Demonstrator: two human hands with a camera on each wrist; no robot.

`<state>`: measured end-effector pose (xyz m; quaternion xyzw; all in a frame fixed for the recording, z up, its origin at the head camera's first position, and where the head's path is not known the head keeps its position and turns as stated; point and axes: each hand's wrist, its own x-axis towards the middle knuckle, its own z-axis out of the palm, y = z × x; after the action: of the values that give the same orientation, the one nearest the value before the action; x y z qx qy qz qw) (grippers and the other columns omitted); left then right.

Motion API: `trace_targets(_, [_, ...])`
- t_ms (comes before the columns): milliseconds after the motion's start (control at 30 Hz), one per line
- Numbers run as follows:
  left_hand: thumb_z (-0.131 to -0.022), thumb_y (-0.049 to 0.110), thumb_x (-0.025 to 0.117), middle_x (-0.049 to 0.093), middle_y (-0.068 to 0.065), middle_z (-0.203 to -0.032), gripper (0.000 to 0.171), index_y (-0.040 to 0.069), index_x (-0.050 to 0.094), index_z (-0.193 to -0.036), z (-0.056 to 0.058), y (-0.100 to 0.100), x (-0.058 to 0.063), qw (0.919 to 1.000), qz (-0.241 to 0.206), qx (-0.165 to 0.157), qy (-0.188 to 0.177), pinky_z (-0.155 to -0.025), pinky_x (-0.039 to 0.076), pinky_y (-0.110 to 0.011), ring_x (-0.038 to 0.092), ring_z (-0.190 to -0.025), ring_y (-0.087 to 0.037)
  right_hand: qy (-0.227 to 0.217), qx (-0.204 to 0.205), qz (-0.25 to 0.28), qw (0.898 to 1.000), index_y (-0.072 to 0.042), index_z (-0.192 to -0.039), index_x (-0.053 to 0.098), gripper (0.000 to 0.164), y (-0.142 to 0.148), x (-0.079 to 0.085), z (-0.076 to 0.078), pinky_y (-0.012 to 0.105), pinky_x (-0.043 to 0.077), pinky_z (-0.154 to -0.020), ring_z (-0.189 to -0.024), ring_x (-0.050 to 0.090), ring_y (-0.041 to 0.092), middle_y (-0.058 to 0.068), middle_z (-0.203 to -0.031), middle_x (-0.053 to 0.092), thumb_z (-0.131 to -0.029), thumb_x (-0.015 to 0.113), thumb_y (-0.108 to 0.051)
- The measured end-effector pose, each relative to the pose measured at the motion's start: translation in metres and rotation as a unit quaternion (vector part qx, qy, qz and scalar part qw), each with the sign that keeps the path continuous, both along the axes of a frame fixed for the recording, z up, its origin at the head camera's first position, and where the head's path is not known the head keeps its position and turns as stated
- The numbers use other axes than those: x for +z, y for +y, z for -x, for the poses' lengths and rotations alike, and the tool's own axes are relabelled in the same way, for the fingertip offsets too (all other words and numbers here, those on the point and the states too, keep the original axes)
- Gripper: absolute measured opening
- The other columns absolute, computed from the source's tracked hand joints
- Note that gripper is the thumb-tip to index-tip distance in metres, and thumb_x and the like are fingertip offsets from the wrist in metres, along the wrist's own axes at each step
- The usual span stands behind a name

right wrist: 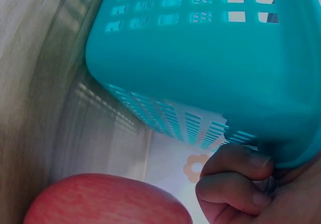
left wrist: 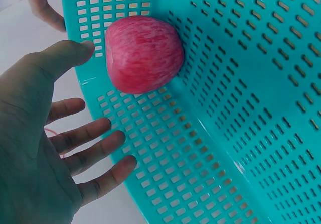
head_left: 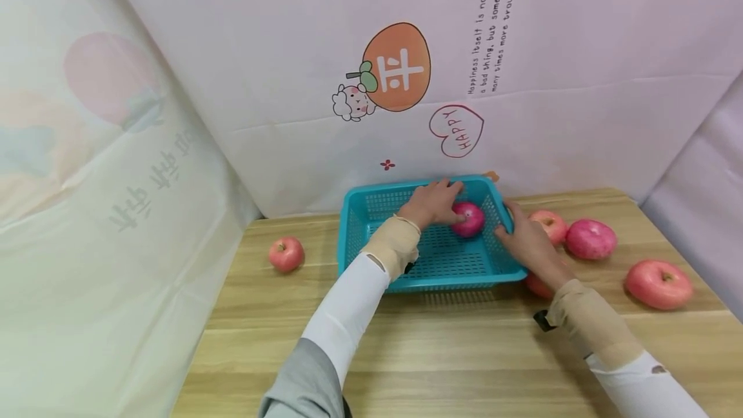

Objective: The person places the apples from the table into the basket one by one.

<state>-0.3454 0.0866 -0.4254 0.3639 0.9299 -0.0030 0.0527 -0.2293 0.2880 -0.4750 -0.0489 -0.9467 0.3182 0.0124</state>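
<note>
A turquoise plastic basket (head_left: 447,264) with slotted walls stands on the wooden table against the cloth backdrop. Inside it, near the right end, sits a dark pink-red apple (head_left: 467,219). My left hand (head_left: 432,203) is over the basket beside this apple. In the left wrist view the left hand (left wrist: 37,118) has its fingers spread and nothing in its grasp; the thumb points toward the apple (left wrist: 144,56), a small gap apart. At the basket's right end, my right hand (head_left: 531,244) grips the rim. Its curled fingers (right wrist: 233,171) show under the rim in the right wrist view.
A small apple (head_left: 286,254) lies left of the basket. On the right are a pale red apple (head_left: 549,224), a deep pink apple (head_left: 591,239) and a large apple (head_left: 658,284). Another apple (head_left: 538,286) is partly hidden by my right hand. Printed cloth hangs behind.
</note>
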Motion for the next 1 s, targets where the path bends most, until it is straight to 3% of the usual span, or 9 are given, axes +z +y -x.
trace_targets(133, [-0.1,0.059,0.065,0.052,0.003,-0.154,0.067,0.027,0.047,-0.156,0.0,-0.004,0.003,1.0,-0.006,0.0,0.001,-0.109,0.054,-0.04,0.053,-0.137,-0.016,0.006,-0.004,-0.002,1.0,0.002,-0.166,0.019,0.073,0.001,0.001,0.0,0.037,0.048,-0.053,-0.063,0.062,0.028,0.026,-0.086,0.068,-0.107,0.054,-0.024])
trace_targets(467, [-0.103,0.056,0.061,0.053,0.002,-0.151,0.064,0.025,0.047,-0.157,-0.005,-0.02,0.01,0.9999,-0.012,0.001,0.002,-0.107,0.055,-0.037,0.055,-0.135,-0.016,-0.001,-0.005,-0.006,1.0,0.003,-0.166,0.019,0.073,-0.002,0.003,-0.003,0.042,0.055,-0.06,-0.07,0.065,0.032,0.038,-0.107,0.068,-0.107,0.054,-0.024])
trace_targets(800, [-0.103,0.053,0.063,0.056,0.003,-0.144,0.057,0.026,0.051,-0.151,-0.01,-0.03,0.011,0.9993,-0.033,-0.013,0.01,-0.096,0.058,-0.036,0.06,-0.123,-0.014,0.001,-0.009,-0.004,1.0,0.004,-0.166,0.017,0.076,-0.003,0.003,-0.003,0.037,0.049,-0.054,-0.064,0.062,0.029,0.028,-0.089,0.067,-0.107,0.055,-0.024])
trace_targets(1000, [-0.104,0.052,0.063,0.057,0.003,-0.141,0.051,0.026,0.053,-0.147,-0.018,-0.039,0.015,0.9988,-0.036,-0.027,0.018,-0.093,0.059,-0.033,0.061,-0.116,-0.012,-0.004,-0.003,-0.001,1.0,0.004,-0.166,0.015,0.076,-0.005,0.004,-0.002,0.037,0.048,-0.053,-0.063,0.062,0.028,0.028,-0.088,0.067,-0.108,0.054,-0.024])
